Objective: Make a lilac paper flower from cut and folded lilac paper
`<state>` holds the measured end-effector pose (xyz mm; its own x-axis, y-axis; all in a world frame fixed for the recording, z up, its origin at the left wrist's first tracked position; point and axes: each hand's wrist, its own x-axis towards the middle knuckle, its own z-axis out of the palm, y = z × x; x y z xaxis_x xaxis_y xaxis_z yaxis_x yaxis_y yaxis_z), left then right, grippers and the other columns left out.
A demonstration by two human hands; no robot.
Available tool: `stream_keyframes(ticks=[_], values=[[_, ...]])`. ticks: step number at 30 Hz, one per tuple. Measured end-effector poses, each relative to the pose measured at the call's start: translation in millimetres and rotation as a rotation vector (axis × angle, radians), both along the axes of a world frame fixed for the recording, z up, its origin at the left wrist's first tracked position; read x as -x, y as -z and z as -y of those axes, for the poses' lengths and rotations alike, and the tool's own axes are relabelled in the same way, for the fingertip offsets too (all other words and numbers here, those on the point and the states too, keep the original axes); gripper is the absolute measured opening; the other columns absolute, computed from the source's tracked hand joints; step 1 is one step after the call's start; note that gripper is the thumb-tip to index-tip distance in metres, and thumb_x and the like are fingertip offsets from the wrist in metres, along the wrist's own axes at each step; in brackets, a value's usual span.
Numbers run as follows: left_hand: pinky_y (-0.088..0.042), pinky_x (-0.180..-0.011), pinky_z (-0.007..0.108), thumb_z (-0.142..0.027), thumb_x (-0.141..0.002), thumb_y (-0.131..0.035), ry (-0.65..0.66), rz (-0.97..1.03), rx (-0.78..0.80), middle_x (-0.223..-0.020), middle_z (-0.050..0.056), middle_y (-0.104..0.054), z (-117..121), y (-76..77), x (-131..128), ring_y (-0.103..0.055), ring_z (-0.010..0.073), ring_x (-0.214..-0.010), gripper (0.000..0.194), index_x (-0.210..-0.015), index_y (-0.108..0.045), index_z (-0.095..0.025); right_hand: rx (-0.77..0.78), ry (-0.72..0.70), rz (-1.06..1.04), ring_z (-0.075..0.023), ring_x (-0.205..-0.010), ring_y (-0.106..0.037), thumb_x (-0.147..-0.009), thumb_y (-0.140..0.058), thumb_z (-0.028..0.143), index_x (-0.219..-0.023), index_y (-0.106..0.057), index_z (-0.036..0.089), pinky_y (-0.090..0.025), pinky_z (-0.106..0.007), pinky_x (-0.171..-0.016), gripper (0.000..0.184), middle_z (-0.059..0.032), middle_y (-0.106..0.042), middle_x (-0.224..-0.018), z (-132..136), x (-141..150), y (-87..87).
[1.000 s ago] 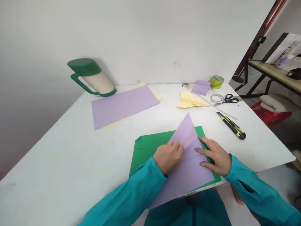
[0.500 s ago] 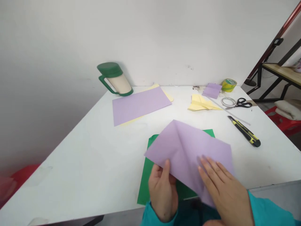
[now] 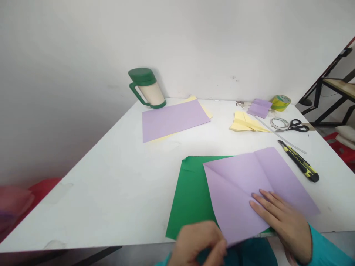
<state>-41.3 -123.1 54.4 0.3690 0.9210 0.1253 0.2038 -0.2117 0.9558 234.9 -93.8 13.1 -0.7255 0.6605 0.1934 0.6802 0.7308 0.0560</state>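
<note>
1. An indoor room used as a craft spot; home or workshop, I cannot tell.
2. Craft supplies show it: coloured paper (image 3: 235,181), a box cutter (image 3: 298,161), scissors (image 3: 292,127) and a yellow tape roll (image 3: 280,103), all on one white surface (image 3: 111,192).
3. Behind stands a plain, lightly marked white wall (image 3: 199,44).
4. A green-and-cream jug (image 3: 152,94) looks homely.
5. Far right, a wood-topped table (image 3: 341,86) has a black metal frame.

On the white bench (image 3: 111,199), the person's right hand (image 3: 283,220) lies flat on a creased lilac paper sheet (image 3: 233,199) overlapping a green sheet (image 3: 188,199); the blurred left hand (image 3: 199,240) is at its seven-o'clock corner. A black-and-yellow utility knife (image 3: 299,162) lies at its two o'clock.
</note>
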Motion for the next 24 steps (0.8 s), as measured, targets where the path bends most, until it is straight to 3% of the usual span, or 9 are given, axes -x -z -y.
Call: stream_keyframes(ticks=[2, 3, 5, 7, 9, 11, 15, 19, 24], values=[[-0.052, -0.060, 0.025, -0.016, -0.087, -0.043, -0.141, -0.152, -0.339, -0.074, 0.007, -0.066, -23, -5.1, 26, -0.063, 0.0154, -0.069, 0.020, -0.081, -0.061, -0.019, 0.016, -0.020, -0.057, -0.0252, -0.127, -0.045, -0.092, -0.032, 0.017, -0.139, -0.041, 0.023, -0.042, -0.042, -0.100, 0.049, -0.0046, -0.055, -0.133, 3, -3, 3.1], [-0.054, -0.070, 0.028, -0.012, -0.084, -0.043, -0.100, -0.271, -0.431, -0.091, 0.010, -0.068, -35, -2.0, 35, -0.064, 0.0184, -0.085, 0.022, -0.097, -0.060, -0.017, 0.030, -0.017, -0.087, -0.0250, -0.127, -0.045, -0.091, -0.033, 0.017, -0.138, -0.043, 0.022, -0.041, -0.042, -0.101, 0.048, -0.0052, -0.056, -0.131, 4, -4, 4.4], [-0.048, -0.094, 0.040, -0.009, -0.078, -0.040, 0.060, -0.482, -0.584, -0.125, 0.017, -0.057, -59, 11.8, 44, -0.051, 0.0256, -0.120, 0.049, -0.127, -0.046, -0.012, 0.071, 0.000, -0.151, -0.0247, -0.128, -0.045, -0.090, -0.034, 0.016, -0.135, -0.047, 0.021, -0.039, -0.043, -0.104, 0.047, -0.0056, -0.059, -0.129, 6, -5, 5.6], [-0.044, -0.100, 0.043, -0.007, -0.077, -0.041, 0.157, -0.598, -0.623, -0.133, 0.018, -0.051, -75, 28.5, 45, -0.045, 0.0261, -0.126, 0.057, -0.133, -0.039, -0.010, 0.117, 0.033, -0.232, -0.0243, -0.126, -0.047, -0.089, -0.037, 0.017, -0.129, -0.053, 0.022, -0.040, -0.043, -0.103, 0.043, -0.0056, -0.062, -0.124, 5, -5, 4.4], [-0.045, -0.099, 0.043, -0.008, -0.081, -0.041, 0.138, -0.653, -0.637, -0.129, 0.016, -0.055, -82, 40.7, 43, -0.048, 0.0255, -0.123, 0.049, -0.130, -0.043, -0.011, 0.140, 0.096, -0.335, -0.0234, -0.119, -0.054, -0.090, -0.040, 0.023, -0.121, -0.058, 0.022, -0.047, -0.039, -0.097, 0.035, -0.0065, -0.066, -0.115, 1, -4, 1.1], [-0.048, -0.095, 0.042, -0.009, -0.086, -0.040, 0.036, -0.661, -0.651, -0.121, 0.014, -0.061, -83, 46.4, 38, -0.054, 0.0244, -0.114, 0.040, -0.124, -0.049, -0.013, 0.145, 0.206, -0.439, -0.0212, -0.098, -0.064, -0.092, -0.041, 0.027, -0.102, -0.065, 0.022, -0.054, -0.032, -0.080, 0.026, -0.0070, -0.071, -0.095, -5, -2, -2.6], [-0.053, -0.081, 0.038, -0.014, -0.091, -0.039, -0.167, -0.645, -0.630, -0.100, 0.012, -0.066, -81, 47.7, 28, -0.061, 0.0223, -0.093, 0.034, -0.123, -0.050, -0.014, 0.122, 0.500, -0.489, -0.0136, -0.050, -0.055, -0.094, -0.040, 0.040, -0.060, -0.050, 0.022, -0.045, -0.024, -0.048, 0.039, 0.0010, -0.054, -0.052, -13, 7, -4.0], [-0.053, -0.073, 0.038, -0.016, -0.092, -0.040, -0.274, -0.674, -0.626, -0.090, 0.010, -0.065, -81, 51.2, 22, -0.060, 0.0221, -0.083, 0.035, -0.126, -0.046, -0.012, 0.053, 0.699, -0.341, -0.0140, -0.045, -0.054, -0.094, -0.034, 0.050, -0.063, -0.047, 0.022, -0.038, -0.024, -0.043, 0.044, 0.0020, -0.053, -0.049, -11, 12, 2.7], [-0.053, -0.075, 0.038, -0.015, -0.091, -0.040, -0.335, -0.726, -0.631, -0.093, 0.011, -0.064, -79, 55.6, 23, -0.060, 0.0220, -0.085, 0.034, -0.124, -0.050, -0.014, -0.040, 0.875, -0.239, -0.0190, -0.044, -0.060, -0.092, -0.033, 0.056, -0.088, -0.058, 0.021, -0.040, -0.027, -0.041, 0.043, 0.0000, -0.063, -0.055, -7, 11, 12.0]])
